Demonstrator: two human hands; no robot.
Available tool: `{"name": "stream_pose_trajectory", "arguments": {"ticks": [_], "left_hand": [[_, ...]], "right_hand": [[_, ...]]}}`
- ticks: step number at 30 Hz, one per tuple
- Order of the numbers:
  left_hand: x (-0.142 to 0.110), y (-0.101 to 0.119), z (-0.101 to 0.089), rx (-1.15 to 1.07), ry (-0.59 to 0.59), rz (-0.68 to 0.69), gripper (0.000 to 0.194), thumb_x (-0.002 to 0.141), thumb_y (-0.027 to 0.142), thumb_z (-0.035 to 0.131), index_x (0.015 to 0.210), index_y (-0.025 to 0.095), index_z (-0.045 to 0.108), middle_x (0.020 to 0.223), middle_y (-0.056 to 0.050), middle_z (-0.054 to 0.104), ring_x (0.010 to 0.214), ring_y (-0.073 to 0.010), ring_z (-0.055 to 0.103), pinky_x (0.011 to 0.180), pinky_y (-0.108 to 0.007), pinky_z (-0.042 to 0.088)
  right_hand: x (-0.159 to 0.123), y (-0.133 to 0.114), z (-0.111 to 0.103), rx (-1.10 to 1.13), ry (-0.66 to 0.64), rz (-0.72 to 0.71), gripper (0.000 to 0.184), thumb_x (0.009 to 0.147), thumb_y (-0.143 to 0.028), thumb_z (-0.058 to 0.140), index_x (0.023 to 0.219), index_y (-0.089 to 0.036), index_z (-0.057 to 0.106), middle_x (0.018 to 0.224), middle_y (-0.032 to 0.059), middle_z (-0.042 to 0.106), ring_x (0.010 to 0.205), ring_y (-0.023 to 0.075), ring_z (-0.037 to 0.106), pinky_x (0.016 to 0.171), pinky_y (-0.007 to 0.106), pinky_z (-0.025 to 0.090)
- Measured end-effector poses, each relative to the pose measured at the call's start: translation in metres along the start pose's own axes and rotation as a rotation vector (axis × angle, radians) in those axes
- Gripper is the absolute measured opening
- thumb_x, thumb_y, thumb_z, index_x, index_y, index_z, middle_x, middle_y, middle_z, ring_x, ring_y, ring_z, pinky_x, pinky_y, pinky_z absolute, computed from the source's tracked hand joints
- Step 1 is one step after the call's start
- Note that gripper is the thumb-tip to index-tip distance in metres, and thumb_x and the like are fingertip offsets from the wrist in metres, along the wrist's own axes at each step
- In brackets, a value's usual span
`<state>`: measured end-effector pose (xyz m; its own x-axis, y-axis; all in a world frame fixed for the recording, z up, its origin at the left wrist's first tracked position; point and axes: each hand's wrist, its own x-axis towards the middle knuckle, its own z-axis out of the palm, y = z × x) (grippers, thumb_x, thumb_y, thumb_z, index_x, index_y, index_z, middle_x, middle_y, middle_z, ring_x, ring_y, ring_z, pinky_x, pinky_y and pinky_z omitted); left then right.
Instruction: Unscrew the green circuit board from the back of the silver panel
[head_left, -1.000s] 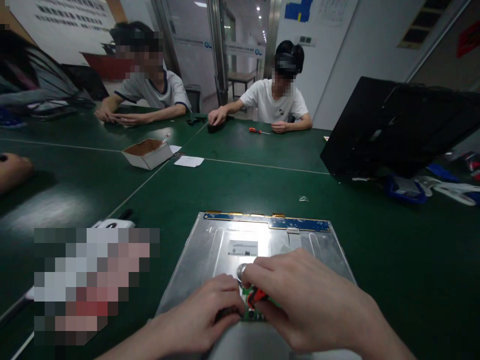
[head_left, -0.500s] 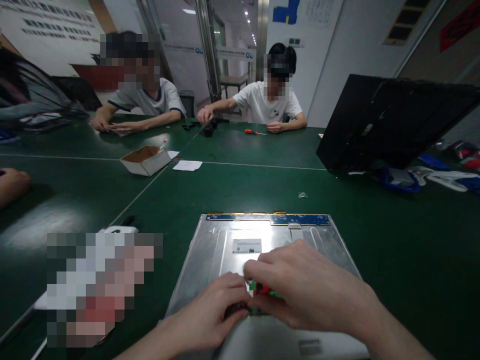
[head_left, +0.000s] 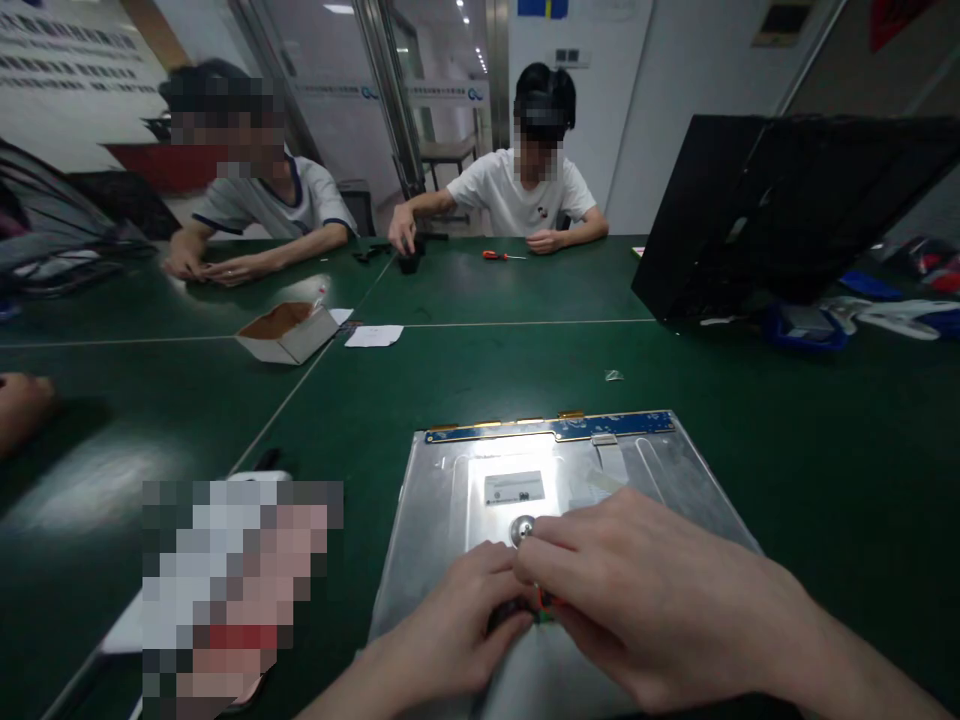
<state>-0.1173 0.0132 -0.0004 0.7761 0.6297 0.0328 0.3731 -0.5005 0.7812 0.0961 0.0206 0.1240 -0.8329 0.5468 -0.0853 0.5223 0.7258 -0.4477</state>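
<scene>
A silver metal-backed display panel (head_left: 442, 505) lies in front of me, with a long blue circuit strip (head_left: 495, 432) along its far edge. A small green circuit board (head_left: 545, 617) shows between my hands, mostly covered by fingers. My left hand (head_left: 480, 615) rests low on the panel, its fingers and thumb curled together at the board; what they pinch is hidden. My right hand (head_left: 630, 590) closes from above on a small red-and-black object (head_left: 551, 600), largely hidden under the fingers. Just beyond the right fingertips sits a round silver disc (head_left: 523, 530) on the panel.
A pixelated item (head_left: 247, 590) lies to the left. Farther off stand an open box (head_left: 289, 335), white paper (head_left: 375, 336) and a large black screen housing (head_left: 787, 215). Two people sit across the green table, a red screwdriver (head_left: 495, 255) near one. Another person's hand (head_left: 22, 405) enters at left.
The view has shifted, so the panel and my hands appear farther right. The silver disc shows more fully, while less of the red-and-black object and green board is visible between my fingers.
</scene>
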Motion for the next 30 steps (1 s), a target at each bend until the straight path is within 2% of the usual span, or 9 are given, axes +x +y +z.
{"name": "stream_pose_trajectory", "arguments": {"ticks": [7, 12, 15, 19, 23, 30], "left_hand": [[-0.002, -0.007, 0.004, 0.021, 0.015, -0.007, 0.015, 0.086, 0.015, 0.054, 0.097, 0.021, 0.062, 0.104, -0.006, 0.065, 0.095, -0.0244, 0.057, 0.088, -0.037, 0.046], [-0.001, -0.005, 0.003, 0.026, 0.025, 0.010, 0.014, 0.086, 0.013, 0.052, 0.094, 0.021, 0.061, 0.102, -0.005, 0.064, 0.093, -0.0231, 0.056, 0.086, -0.036, 0.046], [0.000, -0.005, 0.003, 0.026, 0.008, -0.003, 0.010, 0.088, 0.014, 0.053, 0.091, 0.019, 0.061, 0.098, -0.005, 0.064, 0.093, -0.0232, 0.057, 0.083, -0.035, 0.046], [0.001, -0.005, 0.003, 0.017, -0.017, -0.018, 0.011, 0.088, 0.014, 0.055, 0.091, 0.020, 0.063, 0.099, -0.004, 0.064, 0.094, -0.0224, 0.057, 0.085, -0.034, 0.044], [0.003, -0.003, 0.001, 0.008, -0.029, 0.009, 0.014, 0.088, 0.013, 0.055, 0.096, 0.020, 0.064, 0.097, -0.003, 0.064, 0.092, -0.0218, 0.058, 0.084, -0.033, 0.044], [0.005, -0.001, 0.001, 0.036, 0.015, 0.063, 0.008, 0.086, 0.015, 0.056, 0.087, 0.019, 0.062, 0.088, -0.002, 0.063, 0.084, -0.0198, 0.058, 0.078, -0.031, 0.043]], "right_hand": [[0.001, -0.005, 0.002, -0.091, 0.039, 0.006, 0.019, 0.083, -0.018, 0.059, 0.099, -0.021, 0.050, 0.091, 0.0000, 0.065, 0.072, 0.0152, 0.057, 0.057, 0.030, 0.033], [0.000, -0.008, 0.004, -0.167, 0.073, 0.018, 0.006, 0.093, -0.021, 0.051, 0.098, -0.020, 0.053, 0.085, -0.0003, 0.065, 0.067, 0.0141, 0.055, 0.055, 0.030, 0.031], [0.000, -0.007, 0.004, -0.186, 0.088, 0.046, 0.009, 0.096, -0.026, 0.047, 0.094, -0.020, 0.054, 0.079, -0.0001, 0.063, 0.064, 0.0137, 0.053, 0.054, 0.030, 0.029], [-0.004, -0.004, 0.000, -0.177, 0.092, 0.049, 0.005, 0.092, -0.025, 0.052, 0.092, -0.020, 0.053, 0.082, -0.0002, 0.062, 0.064, 0.0133, 0.051, 0.053, 0.029, 0.028], [-0.009, -0.004, -0.003, -0.144, 0.077, 0.022, 0.011, 0.083, -0.020, 0.058, 0.090, -0.020, 0.050, 0.086, -0.0002, 0.060, 0.066, 0.0130, 0.050, 0.051, 0.027, 0.030], [-0.013, -0.010, -0.001, -0.183, 0.073, 0.016, 0.003, 0.089, -0.020, 0.054, 0.090, -0.020, 0.052, 0.083, -0.0011, 0.062, 0.067, 0.0130, 0.052, 0.054, 0.028, 0.029]]}}
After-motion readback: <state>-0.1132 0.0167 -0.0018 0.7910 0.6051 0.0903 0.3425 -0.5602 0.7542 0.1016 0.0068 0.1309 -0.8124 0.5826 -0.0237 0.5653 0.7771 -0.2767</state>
